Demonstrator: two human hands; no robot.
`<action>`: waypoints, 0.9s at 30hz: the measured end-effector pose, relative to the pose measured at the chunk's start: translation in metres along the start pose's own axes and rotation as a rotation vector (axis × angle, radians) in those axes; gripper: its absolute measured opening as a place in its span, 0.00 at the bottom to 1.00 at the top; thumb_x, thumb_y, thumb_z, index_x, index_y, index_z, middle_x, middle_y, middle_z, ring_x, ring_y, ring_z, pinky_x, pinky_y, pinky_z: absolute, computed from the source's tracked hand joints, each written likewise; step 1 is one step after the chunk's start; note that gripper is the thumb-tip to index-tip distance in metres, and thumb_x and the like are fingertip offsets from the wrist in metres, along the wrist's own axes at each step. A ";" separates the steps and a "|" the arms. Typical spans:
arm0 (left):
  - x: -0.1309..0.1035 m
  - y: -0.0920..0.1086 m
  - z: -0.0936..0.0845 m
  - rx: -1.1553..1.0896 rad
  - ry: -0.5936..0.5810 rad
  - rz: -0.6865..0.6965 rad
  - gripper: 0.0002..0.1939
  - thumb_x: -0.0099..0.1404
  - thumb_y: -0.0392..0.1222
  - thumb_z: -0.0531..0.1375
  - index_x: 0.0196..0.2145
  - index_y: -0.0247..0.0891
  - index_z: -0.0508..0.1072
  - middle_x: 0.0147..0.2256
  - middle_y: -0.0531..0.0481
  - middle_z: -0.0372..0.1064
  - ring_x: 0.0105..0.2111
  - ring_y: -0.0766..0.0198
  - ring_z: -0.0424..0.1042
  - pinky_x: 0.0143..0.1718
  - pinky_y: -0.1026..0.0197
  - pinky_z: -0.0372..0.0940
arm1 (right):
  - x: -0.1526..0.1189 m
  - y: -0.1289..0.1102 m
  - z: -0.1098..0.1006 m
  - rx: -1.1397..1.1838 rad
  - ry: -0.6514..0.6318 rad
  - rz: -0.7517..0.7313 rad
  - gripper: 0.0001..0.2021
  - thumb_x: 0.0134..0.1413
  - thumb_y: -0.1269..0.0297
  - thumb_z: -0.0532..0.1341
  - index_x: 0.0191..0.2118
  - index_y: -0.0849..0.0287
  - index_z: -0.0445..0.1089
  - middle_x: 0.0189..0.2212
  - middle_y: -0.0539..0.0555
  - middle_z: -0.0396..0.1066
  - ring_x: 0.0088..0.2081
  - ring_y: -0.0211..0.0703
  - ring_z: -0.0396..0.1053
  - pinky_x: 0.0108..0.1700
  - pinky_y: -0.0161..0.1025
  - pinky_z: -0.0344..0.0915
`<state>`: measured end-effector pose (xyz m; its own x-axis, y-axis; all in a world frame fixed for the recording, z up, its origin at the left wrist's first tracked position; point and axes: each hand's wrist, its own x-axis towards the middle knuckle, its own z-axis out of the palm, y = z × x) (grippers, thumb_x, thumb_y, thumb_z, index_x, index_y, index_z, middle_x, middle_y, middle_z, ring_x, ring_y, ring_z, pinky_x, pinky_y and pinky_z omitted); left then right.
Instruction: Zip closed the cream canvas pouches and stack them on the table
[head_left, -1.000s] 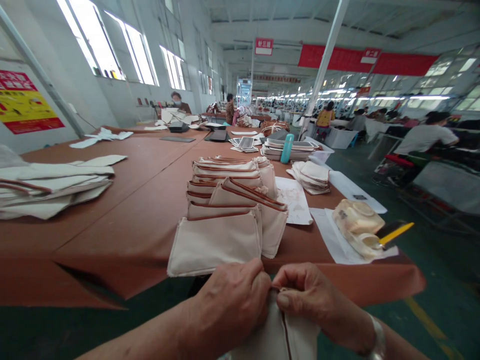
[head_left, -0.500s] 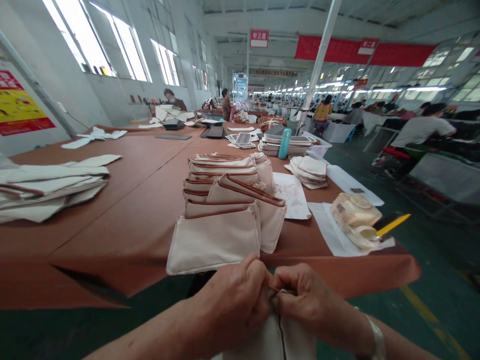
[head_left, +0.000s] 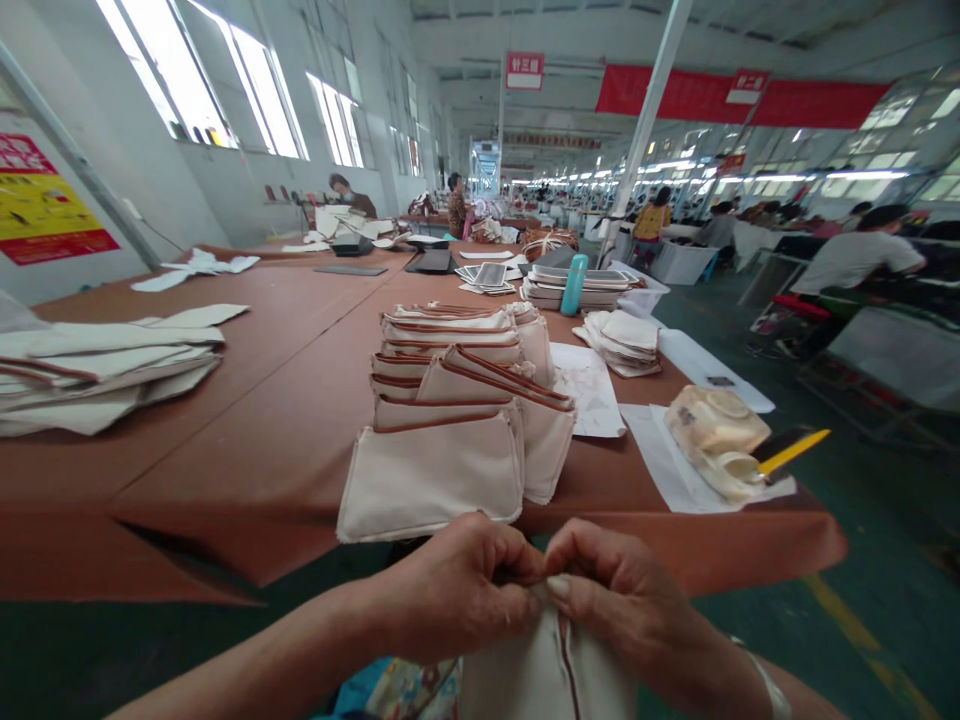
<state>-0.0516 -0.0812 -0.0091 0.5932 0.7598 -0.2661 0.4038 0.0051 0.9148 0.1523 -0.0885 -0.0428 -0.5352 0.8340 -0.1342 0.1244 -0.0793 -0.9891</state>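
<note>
Low in front of me, a cream fabric pouch [head_left: 517, 665] with a dark brown line down its middle is held by its top edge. My left hand [head_left: 472, 580] pinches that edge from the left, thumb against the cloth. From the right, my right hand [head_left: 615, 590] grips the same edge, its thumb beside the brown line. The two hands almost touch at the fingertips. Just beyond them, a row of similar cream pouches [head_left: 431, 475] with brown-trimmed openings leans together on the brown-covered table [head_left: 247, 420].
A pile of cream fabric pieces [head_left: 112, 360] lies at the left. To the right are a cut-open plastic jug [head_left: 712, 430], a yellow-handled tool [head_left: 795, 450] on white paper, stacked cream pieces [head_left: 622, 342] and a turquoise bottle [head_left: 574, 285]. People sit working farther back.
Both hands have shifted their hold along the pouch's top edge, and their thumbs now show on it. My left wrist has moved a little left, uncovering patterned cloth below.
</note>
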 end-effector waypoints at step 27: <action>-0.004 0.010 0.003 -0.126 -0.029 0.106 0.04 0.53 0.30 0.53 0.22 0.34 0.65 0.26 0.54 0.60 0.26 0.71 0.57 0.25 0.70 0.53 | -0.005 -0.010 -0.014 -0.046 -0.140 -0.034 0.21 0.66 0.50 0.51 0.34 0.63 0.68 0.25 0.47 0.55 0.26 0.34 0.49 0.26 0.33 0.47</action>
<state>-0.0484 -0.0863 -0.0001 0.6483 0.7414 -0.1735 0.2491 0.0088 0.9684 0.1653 -0.0844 -0.0315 -0.6503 0.7515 -0.1109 0.1407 -0.0244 -0.9898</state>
